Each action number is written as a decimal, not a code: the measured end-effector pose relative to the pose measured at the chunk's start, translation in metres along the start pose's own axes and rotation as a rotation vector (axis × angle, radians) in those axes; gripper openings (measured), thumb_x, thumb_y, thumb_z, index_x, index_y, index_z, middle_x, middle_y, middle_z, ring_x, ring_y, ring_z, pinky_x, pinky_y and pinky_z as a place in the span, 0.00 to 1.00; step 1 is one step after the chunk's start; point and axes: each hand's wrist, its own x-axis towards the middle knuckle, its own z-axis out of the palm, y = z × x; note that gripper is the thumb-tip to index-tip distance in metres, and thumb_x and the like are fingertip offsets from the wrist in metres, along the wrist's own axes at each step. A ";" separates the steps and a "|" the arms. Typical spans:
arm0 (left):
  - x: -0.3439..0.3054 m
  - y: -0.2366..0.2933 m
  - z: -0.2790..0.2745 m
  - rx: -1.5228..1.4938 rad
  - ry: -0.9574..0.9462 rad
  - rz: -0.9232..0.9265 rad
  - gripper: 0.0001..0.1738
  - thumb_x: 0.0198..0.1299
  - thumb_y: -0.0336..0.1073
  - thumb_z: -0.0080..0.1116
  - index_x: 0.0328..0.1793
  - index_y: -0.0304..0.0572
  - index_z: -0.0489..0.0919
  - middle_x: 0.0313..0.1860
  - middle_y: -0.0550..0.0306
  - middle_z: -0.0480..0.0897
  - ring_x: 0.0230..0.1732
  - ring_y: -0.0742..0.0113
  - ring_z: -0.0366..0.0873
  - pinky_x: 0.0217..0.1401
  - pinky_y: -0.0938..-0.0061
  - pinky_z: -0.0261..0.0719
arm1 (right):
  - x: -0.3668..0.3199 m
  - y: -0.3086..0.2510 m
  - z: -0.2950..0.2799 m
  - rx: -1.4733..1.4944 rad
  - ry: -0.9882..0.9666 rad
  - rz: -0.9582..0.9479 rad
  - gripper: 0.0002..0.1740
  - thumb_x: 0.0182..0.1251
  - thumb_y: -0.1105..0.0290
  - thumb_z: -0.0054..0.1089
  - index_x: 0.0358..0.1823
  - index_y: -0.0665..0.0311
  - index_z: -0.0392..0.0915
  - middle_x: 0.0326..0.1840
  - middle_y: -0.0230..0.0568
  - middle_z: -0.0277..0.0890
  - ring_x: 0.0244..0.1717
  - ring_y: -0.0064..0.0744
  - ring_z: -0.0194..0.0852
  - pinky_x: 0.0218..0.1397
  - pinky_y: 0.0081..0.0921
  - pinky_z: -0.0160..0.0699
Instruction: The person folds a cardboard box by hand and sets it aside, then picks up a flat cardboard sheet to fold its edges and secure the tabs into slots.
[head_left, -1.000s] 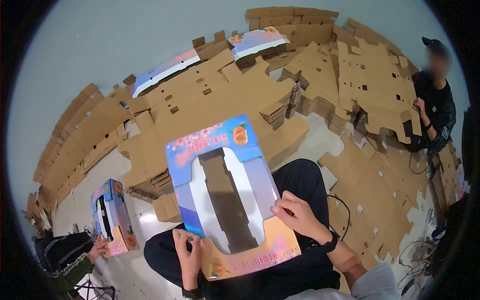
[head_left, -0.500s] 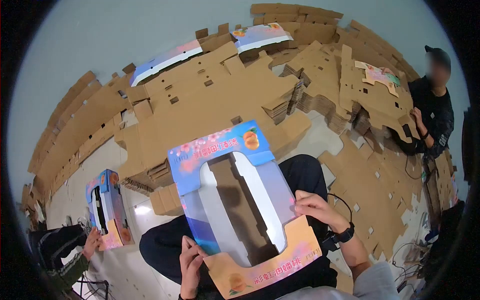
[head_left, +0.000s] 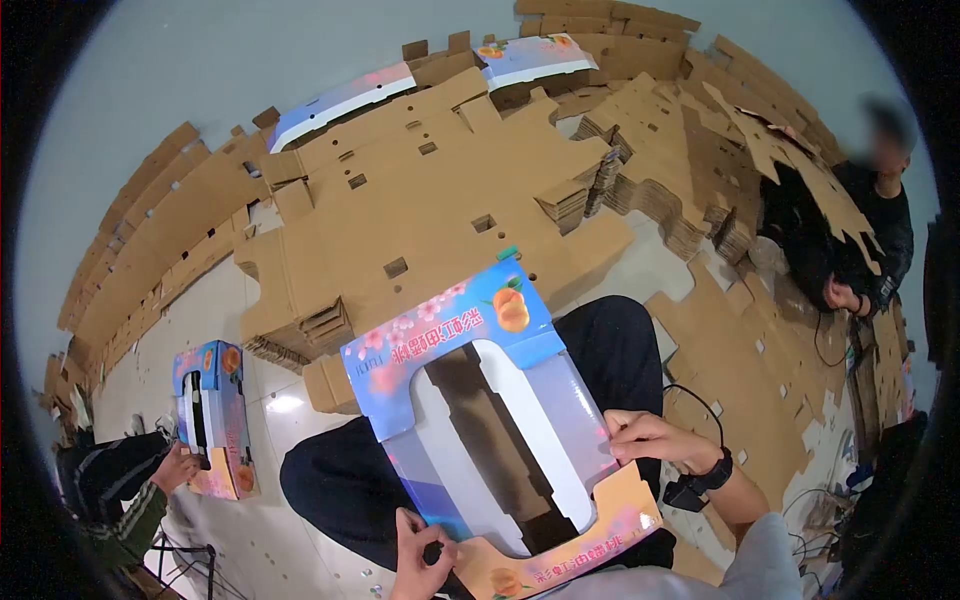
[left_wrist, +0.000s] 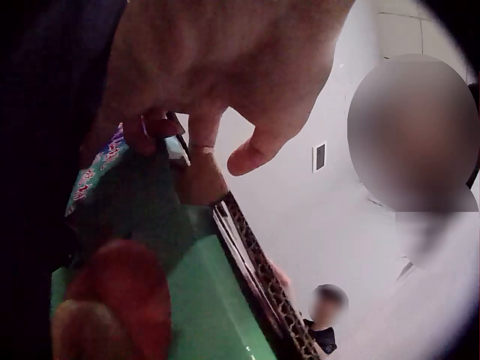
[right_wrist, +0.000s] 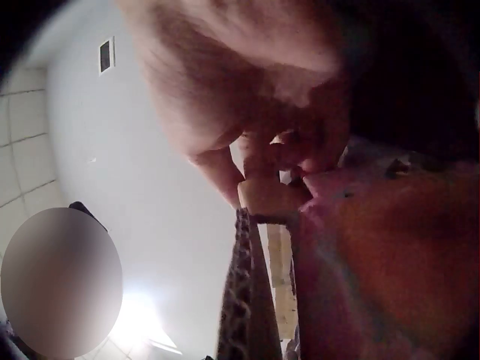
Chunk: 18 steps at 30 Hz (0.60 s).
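A printed carton [head_left: 375, 375] with blue and orange ends, peach pictures and a large oval opening rests tilted over the lap. My left hand [head_left: 422, 560] pinches its left side wall near the orange end. On the opposite wall, the thumb and fingers of my right hand [head_left: 655, 440] grip the edge, also close to the orange end. The left wrist view has the left hand [left_wrist: 225, 67] with fingertips over the cardboard edge [left_wrist: 262, 277]. Fingers of the right hand [right_wrist: 255, 82] bend over the corrugated edge [right_wrist: 238, 285] in the right wrist view.
Flat brown cardboard [head_left: 400, 220] lies stacked in front, with printed pieces [head_left: 535, 60] behind. At left, another person's hand [head_left: 178, 467] touches a similar carton [head_left: 232, 430]. On the right, a person in black [head_left: 885, 215] is beside a raised cardboard sheet [head_left: 790, 165].
The carton and both my hands have shifted right and down in the head view. At right, the other person's cardboard sheet has tilted up from lying flat.
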 end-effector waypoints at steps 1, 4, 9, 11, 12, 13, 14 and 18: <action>-0.001 0.002 -0.002 0.001 -0.001 0.002 0.05 0.52 0.23 0.53 0.25 0.33 0.70 0.38 0.45 0.63 0.40 0.58 0.64 0.58 0.68 0.60 | -0.001 0.001 0.001 0.000 0.002 -0.001 0.18 0.68 0.65 0.54 0.23 0.72 0.74 0.28 0.32 0.57 0.33 0.23 0.58 0.36 0.21 0.55; -0.002 0.019 -0.006 -0.054 -0.160 -0.125 0.07 0.51 0.24 0.57 0.25 0.33 0.71 0.44 0.43 0.61 0.40 0.56 0.64 0.55 0.70 0.61 | -0.002 0.004 0.010 0.019 0.119 -0.011 0.19 0.67 0.66 0.55 0.20 0.72 0.73 0.25 0.32 0.58 0.30 0.24 0.58 0.33 0.22 0.55; -0.001 0.028 0.011 -0.061 0.126 0.022 0.11 0.53 0.29 0.61 0.24 0.33 0.71 0.38 0.51 0.63 0.37 0.60 0.63 0.47 0.68 0.64 | 0.008 -0.006 0.021 -0.257 0.370 -0.017 0.19 0.65 0.69 0.56 0.16 0.70 0.73 0.21 0.34 0.61 0.25 0.24 0.60 0.27 0.22 0.58; 0.003 0.019 0.009 -0.073 0.130 0.054 0.11 0.54 0.29 0.59 0.24 0.33 0.71 0.38 0.53 0.62 0.37 0.61 0.62 0.45 0.68 0.63 | 0.014 -0.004 0.009 -0.289 0.328 -0.049 0.16 0.65 0.70 0.56 0.19 0.69 0.73 0.25 0.34 0.65 0.26 0.24 0.64 0.28 0.22 0.62; 0.006 0.013 0.007 -0.081 0.133 0.084 0.11 0.56 0.29 0.57 0.24 0.33 0.70 0.37 0.54 0.62 0.36 0.62 0.62 0.43 0.69 0.63 | 0.022 -0.005 0.003 -0.333 0.370 -0.029 0.10 0.64 0.69 0.56 0.27 0.67 0.74 0.28 0.34 0.67 0.29 0.24 0.68 0.29 0.21 0.66; 0.016 0.006 0.001 -0.046 0.183 0.062 0.06 0.42 0.29 0.60 0.23 0.36 0.74 0.33 0.57 0.62 0.40 0.65 0.63 0.44 0.77 0.60 | 0.030 -0.010 -0.005 -0.364 0.355 0.028 0.08 0.64 0.68 0.57 0.34 0.66 0.73 0.31 0.34 0.68 0.31 0.23 0.69 0.31 0.20 0.68; 0.023 -0.014 -0.003 0.039 0.244 0.118 0.05 0.43 0.25 0.59 0.28 0.35 0.74 0.35 0.56 0.64 0.41 0.63 0.65 0.46 0.74 0.62 | 0.040 -0.015 -0.012 -0.395 0.341 0.084 0.10 0.63 0.67 0.58 0.41 0.65 0.71 0.35 0.34 0.69 0.33 0.23 0.71 0.33 0.20 0.70; 0.062 0.001 -0.008 0.080 0.342 0.212 0.17 0.45 0.24 0.56 0.45 0.37 0.76 0.45 0.51 0.64 0.52 0.59 0.63 0.58 0.69 0.61 | 0.088 -0.022 -0.007 -0.450 0.425 -0.011 0.24 0.61 0.64 0.59 0.56 0.63 0.62 0.49 0.40 0.70 0.38 0.30 0.75 0.38 0.27 0.75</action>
